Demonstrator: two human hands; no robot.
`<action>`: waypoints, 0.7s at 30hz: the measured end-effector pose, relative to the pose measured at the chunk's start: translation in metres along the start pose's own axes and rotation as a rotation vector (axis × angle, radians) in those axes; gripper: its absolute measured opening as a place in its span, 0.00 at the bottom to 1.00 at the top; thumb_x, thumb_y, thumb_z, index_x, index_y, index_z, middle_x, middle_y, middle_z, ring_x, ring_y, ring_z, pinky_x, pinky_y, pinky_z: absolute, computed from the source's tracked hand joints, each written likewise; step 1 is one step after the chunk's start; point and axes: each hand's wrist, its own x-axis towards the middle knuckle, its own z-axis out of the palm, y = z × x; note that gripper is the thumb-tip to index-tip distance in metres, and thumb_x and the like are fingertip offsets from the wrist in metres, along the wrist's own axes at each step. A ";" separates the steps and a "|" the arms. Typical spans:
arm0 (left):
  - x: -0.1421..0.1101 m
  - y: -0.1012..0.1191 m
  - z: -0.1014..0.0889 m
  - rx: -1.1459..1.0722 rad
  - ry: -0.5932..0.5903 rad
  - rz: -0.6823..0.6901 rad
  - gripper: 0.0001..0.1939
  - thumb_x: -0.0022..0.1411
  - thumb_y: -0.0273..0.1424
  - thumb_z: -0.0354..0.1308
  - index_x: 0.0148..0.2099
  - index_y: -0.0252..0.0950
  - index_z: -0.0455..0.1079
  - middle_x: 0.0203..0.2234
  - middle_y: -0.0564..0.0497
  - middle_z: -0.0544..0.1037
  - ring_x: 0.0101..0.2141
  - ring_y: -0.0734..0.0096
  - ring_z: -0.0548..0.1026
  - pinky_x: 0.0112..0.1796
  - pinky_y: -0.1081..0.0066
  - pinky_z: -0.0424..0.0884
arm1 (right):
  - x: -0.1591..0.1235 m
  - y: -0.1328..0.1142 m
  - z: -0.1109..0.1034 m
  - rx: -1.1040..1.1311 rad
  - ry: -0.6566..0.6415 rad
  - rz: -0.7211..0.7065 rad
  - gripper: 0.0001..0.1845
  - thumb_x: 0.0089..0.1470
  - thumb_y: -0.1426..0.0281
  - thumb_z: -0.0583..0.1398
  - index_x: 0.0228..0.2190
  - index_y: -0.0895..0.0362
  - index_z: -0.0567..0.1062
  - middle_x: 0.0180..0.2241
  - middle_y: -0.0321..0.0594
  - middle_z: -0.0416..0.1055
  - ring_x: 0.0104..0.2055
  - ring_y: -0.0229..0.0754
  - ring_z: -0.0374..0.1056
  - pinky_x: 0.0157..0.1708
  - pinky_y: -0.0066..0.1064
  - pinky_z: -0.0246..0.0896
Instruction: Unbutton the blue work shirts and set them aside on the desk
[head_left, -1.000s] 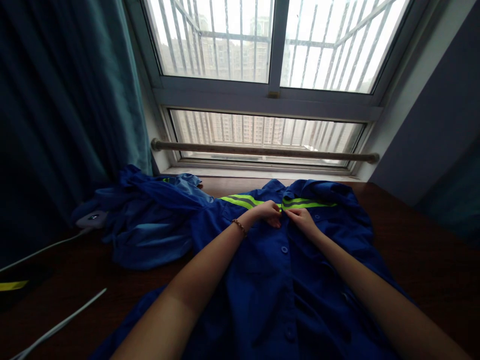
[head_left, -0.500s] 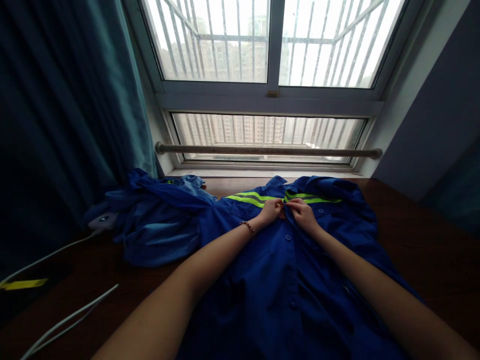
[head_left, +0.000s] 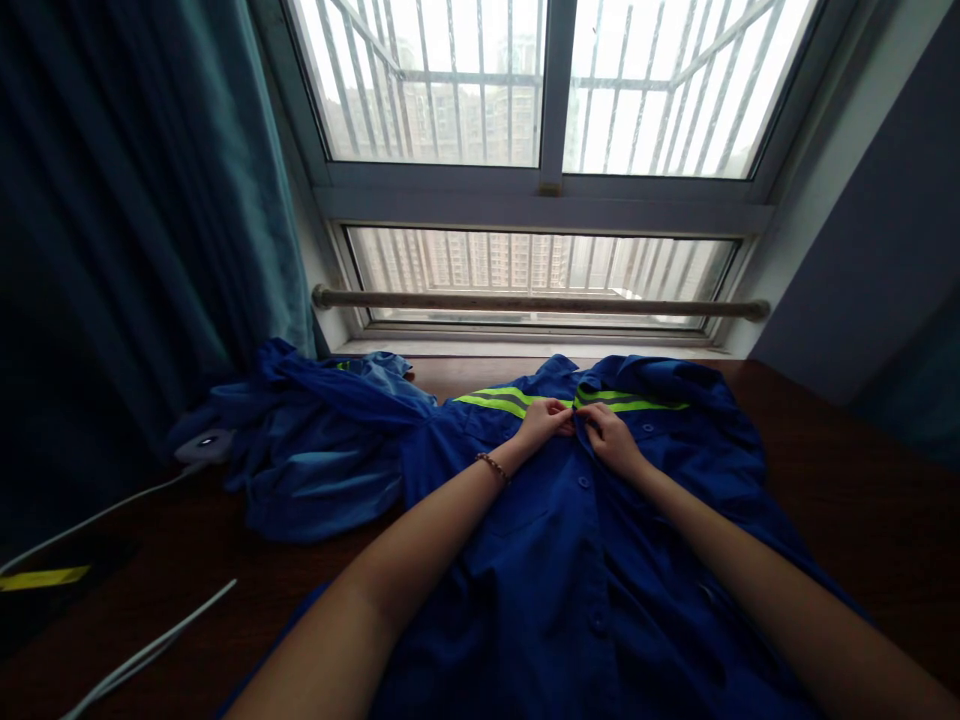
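Note:
A blue work shirt (head_left: 570, 570) with a yellow-green reflective stripe (head_left: 510, 402) lies front-up on a dark wooden table (head_left: 862, 500). Both my hands meet at the top of its button placket, just below the stripe. My left hand (head_left: 546, 420), with a beaded bracelet on the wrist, pinches the left edge of the placket. My right hand (head_left: 609, 436) pinches the right edge beside it. Fingers of both are closed on the cloth. Buttons run down the front toward me.
A second blue garment (head_left: 315, 450) lies crumpled at the left. White cables (head_left: 142, 655) and a small white device (head_left: 201, 442) sit at the table's left edge, with a yellow strip (head_left: 41, 577). A teal curtain (head_left: 135, 200) hangs left; a barred window (head_left: 540, 90) is behind.
My hands have stayed together at the shirt's upper placket, with small finger movements. The view has shifted slightly.

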 end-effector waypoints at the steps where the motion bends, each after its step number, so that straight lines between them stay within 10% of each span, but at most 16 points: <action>1: 0.000 0.001 0.000 0.003 -0.006 -0.003 0.14 0.47 0.37 0.60 0.29 0.30 0.66 0.19 0.51 0.74 0.21 0.71 0.74 0.27 0.69 0.72 | 0.000 -0.001 0.000 -0.017 -0.007 -0.010 0.18 0.46 0.79 0.50 0.40 0.57 0.69 0.38 0.43 0.65 0.41 0.42 0.61 0.42 0.34 0.58; 21: 0.007 -0.010 -0.001 0.183 0.099 0.065 0.08 0.49 0.30 0.57 0.24 0.31 0.63 0.16 0.55 0.68 0.19 0.77 0.70 0.22 0.76 0.68 | -0.002 -0.005 -0.004 -0.058 0.019 -0.082 0.20 0.47 0.80 0.50 0.39 0.54 0.73 0.37 0.41 0.67 0.38 0.41 0.63 0.40 0.32 0.60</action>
